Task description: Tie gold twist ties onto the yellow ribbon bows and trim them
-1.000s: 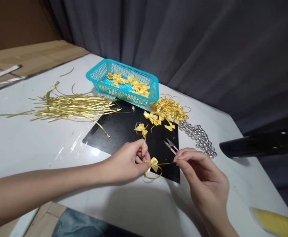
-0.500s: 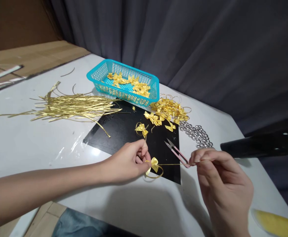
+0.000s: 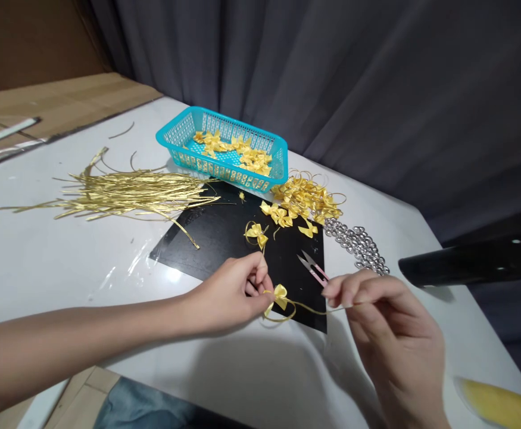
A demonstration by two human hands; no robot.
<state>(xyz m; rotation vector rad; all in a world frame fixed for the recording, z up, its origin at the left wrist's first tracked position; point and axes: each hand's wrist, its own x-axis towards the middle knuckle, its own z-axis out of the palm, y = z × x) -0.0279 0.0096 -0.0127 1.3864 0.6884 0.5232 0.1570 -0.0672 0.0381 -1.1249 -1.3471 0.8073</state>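
Note:
My left hand (image 3: 245, 286) pinches a yellow ribbon bow (image 3: 280, 296) at its left side, over the front part of a black mat (image 3: 211, 238). A looped gold cord hangs around the bow. From the bow a thin gold cord (image 3: 309, 309) runs right, slightly slack, to my right hand (image 3: 389, 322), whose fingers are closed on it. Pink-handled snips (image 3: 312, 269) lie on the mat with blades pointing up-left, their handles partly hidden behind my right fingers. Another looped bow (image 3: 257, 235) rests on the mat just beyond my left hand.
A blue basket (image 3: 222, 173) holding yellow bows stands at the back. Gold cords (image 3: 130, 193) lie in a bundle at left. Right of the basket are piled looped bows (image 3: 307, 196) and silver beads (image 3: 358, 244). A black cylindrical object (image 3: 456, 265) extends in from the right.
My right hand has moved left, closer to the bow, and now overlaps the snips' handles. The cord between my hands has gone from taut to slack. My left hand has barely moved.

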